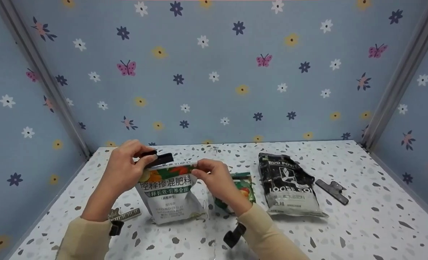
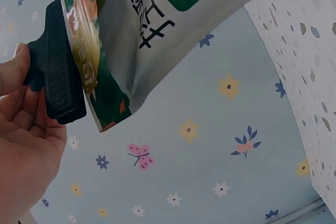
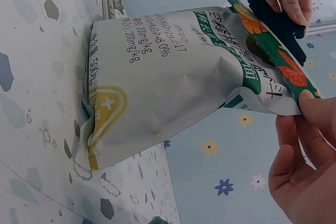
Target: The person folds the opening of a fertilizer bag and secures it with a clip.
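Two hands (image 1: 122, 170) (image 1: 219, 179) on one white bag (image 1: 170, 204), which stands up on the table (image 1: 358, 231) a bit left of the middle, leaning slightly. Left hand's got thumb and fingers clamped on a black clip (image 1: 165, 158), right at the bag's top edge. Can't tell if the clip bites the bag or just sits against it. Right hand is pinching the top corner on its own side, I'd guess to keep the bag upright and that edge pulled flat for the clip.

Count: three bags total, so the white one, one small green bag (image 1: 248, 191) partly behind the right wrist, and one black bag (image 1: 290, 180) lying further right. One gray clip (image 1: 332, 191) lies beside that, plus one piano-key-patterned thing (image 1: 129, 214) by the left wrist, probably parked there for easy reach.
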`<control>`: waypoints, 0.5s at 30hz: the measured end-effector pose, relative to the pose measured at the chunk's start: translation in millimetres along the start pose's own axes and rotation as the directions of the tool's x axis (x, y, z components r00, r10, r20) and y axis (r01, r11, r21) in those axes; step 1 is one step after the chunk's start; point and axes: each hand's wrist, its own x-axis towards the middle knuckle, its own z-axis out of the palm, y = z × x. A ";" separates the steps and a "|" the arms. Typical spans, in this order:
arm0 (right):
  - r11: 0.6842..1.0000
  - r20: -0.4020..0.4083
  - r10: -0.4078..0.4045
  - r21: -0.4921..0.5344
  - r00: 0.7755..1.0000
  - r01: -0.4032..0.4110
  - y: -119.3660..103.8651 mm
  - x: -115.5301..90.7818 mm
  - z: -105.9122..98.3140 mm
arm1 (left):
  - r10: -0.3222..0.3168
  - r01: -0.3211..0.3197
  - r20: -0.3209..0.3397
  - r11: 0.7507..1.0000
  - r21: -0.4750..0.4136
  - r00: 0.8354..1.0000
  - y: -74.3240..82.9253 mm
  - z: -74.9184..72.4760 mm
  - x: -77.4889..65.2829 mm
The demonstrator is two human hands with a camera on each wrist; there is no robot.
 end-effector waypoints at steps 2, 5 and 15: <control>1.000 -0.004 -0.004 0.005 1.000 0.004 -0.2 0.5 0.1 | 0.014 -0.014 0.012 1.000 -0.002 1.000 -0.1 -0.4 2.1; 1.000 -0.008 -0.012 0.010 1.000 0.012 0.1 0.9 0.3 | 0.015 -0.014 0.046 1.000 -0.017 0.999 -0.7 -1.8 4.5; 1.000 -0.010 -0.009 0.004 1.000 0.009 -2.4 -0.7 1.1 | -0.009 0.023 0.194 0.997 -0.069 0.981 -4.0 1.3 4.7</control>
